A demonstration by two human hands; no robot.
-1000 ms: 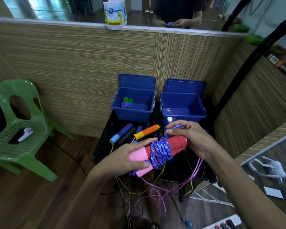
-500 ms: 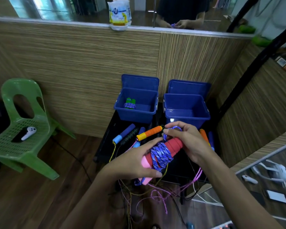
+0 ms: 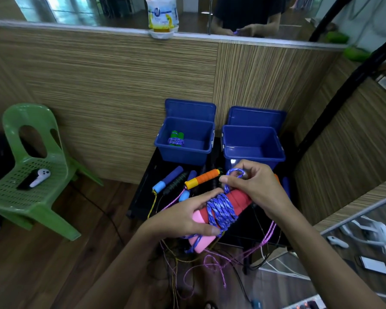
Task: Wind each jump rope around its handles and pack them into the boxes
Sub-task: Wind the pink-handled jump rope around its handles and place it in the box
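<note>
**Blue rope nearly wound on the red and pink handles**

The pair of handles (image 3: 212,216) is held side by side above the front edge of the black table (image 3: 143,192), red foam toward the far end and pink toward the near end. A blue-and-white speckled rope (image 3: 221,208) is coiled thickly around their middle; a short loop of it (image 3: 235,173) rises beyond the coil, and a loose tail hangs below the pink end.

On the table behind lie unwound ropes: a blue handle (image 3: 168,182), a black one (image 3: 176,185) and an orange-and-yellow one (image 3: 202,181), their pink and yellow cords trailing off the table's edge to the wooden floor. Two open blue boxes stand at the back, lids up. The left box (image 3: 185,155) holds a green-handled rope bundle (image 3: 176,139); the right box (image 3: 253,157) shows only its bare floor. A green chair (image 3: 31,175) stands well to the left with a white controller (image 3: 40,177) on its seat.

The left hand (image 3: 183,217) wraps around the pink ends, thumb pressed across near the coil. The right hand (image 3: 252,188) reaches over the red ends, thumb and forefinger pinching the raised loop, other fingers curled
</note>
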